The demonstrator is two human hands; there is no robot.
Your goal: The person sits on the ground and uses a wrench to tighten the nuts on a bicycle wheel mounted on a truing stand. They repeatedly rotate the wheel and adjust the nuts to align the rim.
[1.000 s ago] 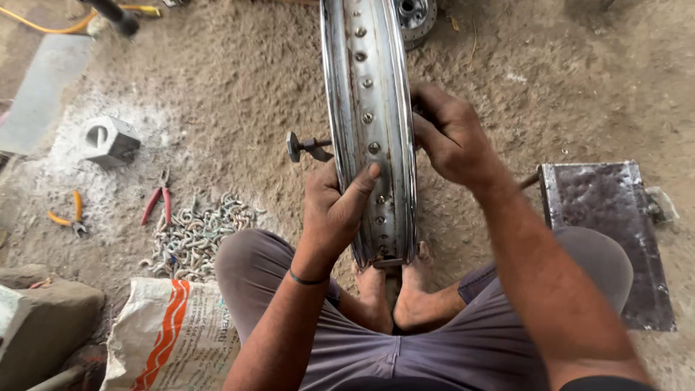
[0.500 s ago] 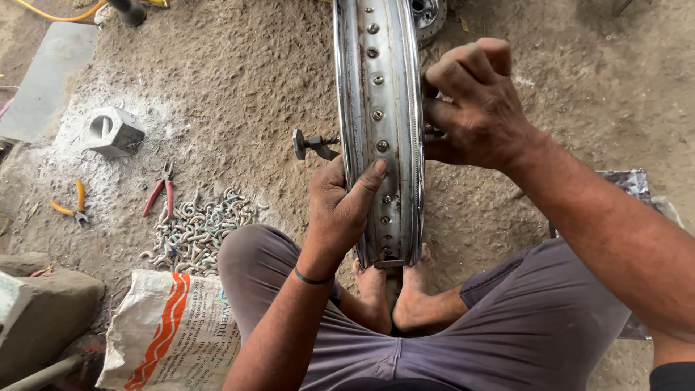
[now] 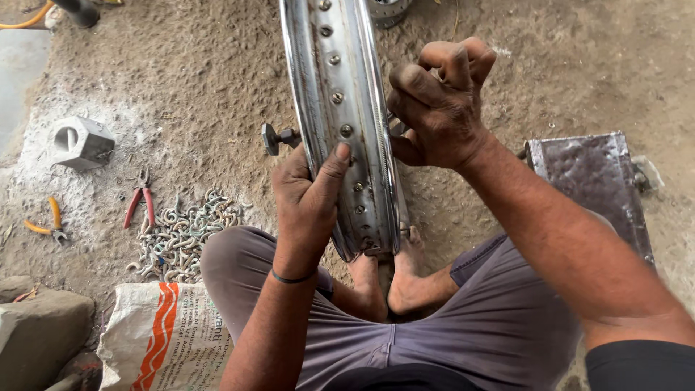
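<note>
Head view, looking down: chrome wheel rim [image 3: 340,123] upright on edge, lower end resting on the dirt floor [image 3: 565,65] between two bare feet [image 3: 391,279]. Left hand [image 3: 308,195] clasped on the rim's left flank, thumb pressed flat against the inner channel among the spoke holes, fingers wrapped behind and out of sight. Right hand [image 3: 438,101] curled into a loose fist against the rim's right flank, fingertips folded inward; contents of the fist not discernible. Threaded axle stub [image 3: 279,137] protruding to the left of the rim, just above the left hand. Rim centred between both hands, upper part cut off by the frame edge. Left of the knee: pile of metal hooks [image 3: 184,235], red-handled pliers [image 3: 139,204], yellow-handled pliers [image 3: 47,221], grey metal block [image 3: 79,141], all well apart from the rim. Printed sack [image 3: 163,337] beside the left thigh. Dark metal plate [image 3: 594,181] near the right forearm. Open dirt beyond the right hand.
</note>
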